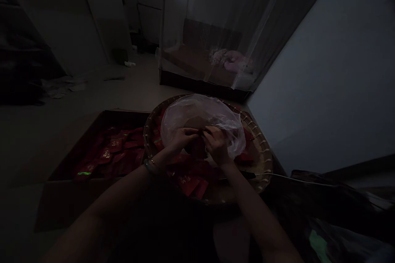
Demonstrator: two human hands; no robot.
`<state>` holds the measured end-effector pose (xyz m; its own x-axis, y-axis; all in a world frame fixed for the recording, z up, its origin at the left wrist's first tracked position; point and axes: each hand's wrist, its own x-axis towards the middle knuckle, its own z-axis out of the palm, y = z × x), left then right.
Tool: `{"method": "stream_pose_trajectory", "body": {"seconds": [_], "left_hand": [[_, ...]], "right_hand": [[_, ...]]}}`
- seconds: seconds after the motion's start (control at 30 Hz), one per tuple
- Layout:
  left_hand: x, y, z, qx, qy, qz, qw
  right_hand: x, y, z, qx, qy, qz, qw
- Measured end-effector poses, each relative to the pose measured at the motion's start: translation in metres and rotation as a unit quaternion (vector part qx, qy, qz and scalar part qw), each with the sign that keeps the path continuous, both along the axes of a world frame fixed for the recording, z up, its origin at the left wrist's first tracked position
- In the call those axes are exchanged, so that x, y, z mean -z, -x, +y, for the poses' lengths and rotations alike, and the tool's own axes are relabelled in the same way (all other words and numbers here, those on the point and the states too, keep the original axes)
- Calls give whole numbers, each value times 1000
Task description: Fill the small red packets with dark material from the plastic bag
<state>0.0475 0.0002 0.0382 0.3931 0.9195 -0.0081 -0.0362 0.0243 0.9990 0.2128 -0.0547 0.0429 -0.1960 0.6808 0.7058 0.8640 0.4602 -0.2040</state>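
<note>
Both hands meet over a round woven bamboo tray [266, 148]. My left hand [184, 137] and my right hand [216, 141] pinch the upper edge of a dark red packet [197, 148], which hangs between them. Its details are lost in the dim light. Behind the fingers lies a clear plastic bag [197, 109], spread open, its contents mostly hidden by the hands. More red packets [189, 184] with pale lettering lie in the near part of the tray, and others show around the bag's sides.
Left of the tray stands an open cardboard box [61, 189] holding many red packets [115, 144]. A white cord [296, 179] runs off the tray's right side. Behind is a bed with a mosquito net [216, 8]; a pale wall [327, 82] rises on the right.
</note>
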Motion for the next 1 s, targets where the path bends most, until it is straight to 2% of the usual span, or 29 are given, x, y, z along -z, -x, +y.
{"method": "stream_pose_trajectory", "body": {"seconds": [0.17, 0.3, 0.43, 0.5, 0.6, 0.7, 0.77, 0.8, 0.87, 0.93, 1.0], "left_hand": [[-8, 2, 4, -8, -91, 44, 995], [-4, 9, 9, -1, -95, 148, 984], [0, 13, 12, 3, -123, 175, 977], [0, 14, 14, 4, -138, 173, 975], [3, 15, 20, 6, -130, 158, 979], [9, 16, 25, 5, -140, 147, 979], [11, 16, 25, 9, -170, 162, 972], [11, 16, 24, 8, -189, 178, 966], [8, 17, 20, -19, -257, 226, 939], [4, 17, 13, -62, -370, 275, 885], [0, 15, 6, -57, -481, 310, 818]], "right_hand": [[-9, -5, 5, 42, 5, 60, 997], [-10, -7, 10, 41, 42, 138, 989], [-12, -9, 11, 21, 104, 161, 981], [-13, -10, 11, 7, 158, 197, 968], [-14, -10, 12, -38, 244, 300, 922], [-11, -9, 12, -112, 336, 433, 829], [-8, -9, 12, -150, 393, 487, 766], [-7, -9, 13, -156, 411, 501, 746], [-3, -12, 16, -144, 425, 516, 730], [2, -14, 19, -122, 421, 515, 737], [5, -13, 22, -117, 418, 496, 752]]}}
